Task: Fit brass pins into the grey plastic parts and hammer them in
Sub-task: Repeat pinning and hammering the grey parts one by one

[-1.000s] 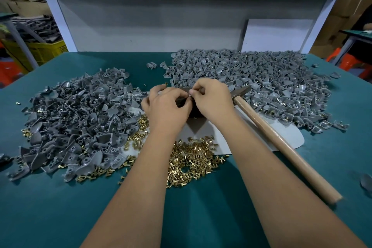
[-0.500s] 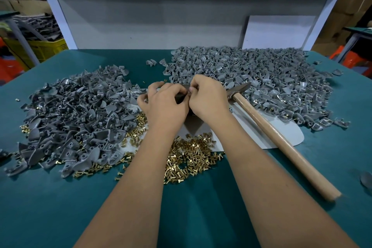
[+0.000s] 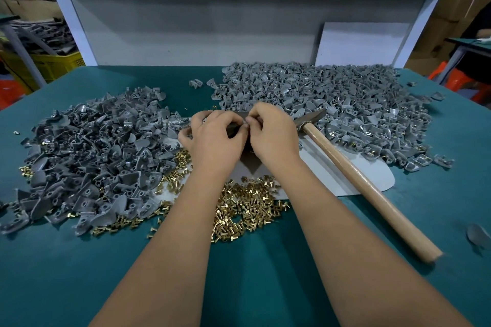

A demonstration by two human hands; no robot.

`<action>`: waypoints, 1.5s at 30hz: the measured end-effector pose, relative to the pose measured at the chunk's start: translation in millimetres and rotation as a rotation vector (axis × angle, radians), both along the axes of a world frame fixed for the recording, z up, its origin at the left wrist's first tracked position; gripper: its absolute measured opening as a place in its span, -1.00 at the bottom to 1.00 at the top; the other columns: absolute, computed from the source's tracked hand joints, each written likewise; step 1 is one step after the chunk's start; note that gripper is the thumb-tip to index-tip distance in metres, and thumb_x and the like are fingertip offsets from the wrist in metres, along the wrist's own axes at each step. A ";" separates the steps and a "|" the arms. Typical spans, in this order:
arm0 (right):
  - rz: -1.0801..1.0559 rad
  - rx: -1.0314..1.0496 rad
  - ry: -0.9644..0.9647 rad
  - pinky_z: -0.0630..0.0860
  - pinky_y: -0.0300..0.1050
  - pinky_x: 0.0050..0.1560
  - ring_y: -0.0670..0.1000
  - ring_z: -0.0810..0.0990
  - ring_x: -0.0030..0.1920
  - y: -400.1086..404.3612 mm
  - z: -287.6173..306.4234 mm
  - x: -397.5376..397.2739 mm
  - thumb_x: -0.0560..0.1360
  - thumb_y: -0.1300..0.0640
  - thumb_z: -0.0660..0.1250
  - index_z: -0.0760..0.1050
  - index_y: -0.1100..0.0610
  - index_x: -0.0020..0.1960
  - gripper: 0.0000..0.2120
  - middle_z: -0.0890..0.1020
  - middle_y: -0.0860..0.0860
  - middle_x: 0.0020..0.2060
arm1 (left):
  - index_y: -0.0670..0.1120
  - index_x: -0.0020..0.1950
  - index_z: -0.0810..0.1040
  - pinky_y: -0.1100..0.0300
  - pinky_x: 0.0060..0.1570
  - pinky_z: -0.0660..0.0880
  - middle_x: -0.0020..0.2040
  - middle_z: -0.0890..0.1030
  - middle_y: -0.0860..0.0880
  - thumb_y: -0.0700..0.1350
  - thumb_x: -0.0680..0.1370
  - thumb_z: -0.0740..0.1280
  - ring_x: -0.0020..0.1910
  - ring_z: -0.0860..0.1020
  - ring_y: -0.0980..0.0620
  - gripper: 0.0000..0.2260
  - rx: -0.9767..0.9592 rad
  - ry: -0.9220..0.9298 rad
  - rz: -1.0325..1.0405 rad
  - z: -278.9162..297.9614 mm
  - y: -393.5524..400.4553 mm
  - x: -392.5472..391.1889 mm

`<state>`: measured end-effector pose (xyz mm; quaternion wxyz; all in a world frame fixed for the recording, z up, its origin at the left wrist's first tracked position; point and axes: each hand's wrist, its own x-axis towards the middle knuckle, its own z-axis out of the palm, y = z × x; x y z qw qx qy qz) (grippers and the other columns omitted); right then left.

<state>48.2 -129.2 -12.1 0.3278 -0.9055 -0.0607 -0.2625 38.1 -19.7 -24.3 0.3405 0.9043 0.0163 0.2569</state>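
Left hand (image 3: pixel 212 138) and right hand (image 3: pixel 273 135) brought together over the worktop (image 3: pixel 79 287), knuckles up. Fingers (image 3: pixel 240 121) curled narrow on both hands, tips meeting at a small dark grey part (image 3: pixel 233 127). Left holding the part; right seemingly pinching a pin at it, though the pin itself too small and too hidden to confirm.

Location of task items, relative to the fingers:
- Loose brass pins (image 3: pixel 244 210): directly below, toward the wrists, spread on a pale mat (image 3: pixel 332 175).
- Heap of grey plastic parts (image 3: pixel 87 156): to the left, some pins mixed into its near edge.
- Second heap (image 3: pixel 332 103): beyond and to the right.
- Hammer (image 3: pixel 366 183): just right of the right hand, head beside the knuckles, wooden handle angled away to the lower right, untouched.

Probable step: seating a pin by hand; hammering not yet started.

Risks from here:
- Pin entered crooked: likely to bend or split the plastic under the blow.
- Pin dropped among the loose ones: lost time only.
- Part held in the fingers when struck: pinched fingertips.
- Hammer head close to the heap: parts scattered on lifting.
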 end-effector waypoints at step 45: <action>-0.168 -0.596 -0.099 0.29 -0.16 -0.38 0.11 0.56 -0.28 -24.8 72.5 -51.9 0.54 0.12 0.27 0.34 -0.33 0.30 -0.55 0.65 -0.01 -0.19 | 0.17 -0.01 0.69 0.05 0.15 0.06 0.02 0.54 0.33 0.13 0.52 0.40 0.33 0.23 0.11 -0.88 -0.256 0.096 0.002 1.3 -1.0 -3.2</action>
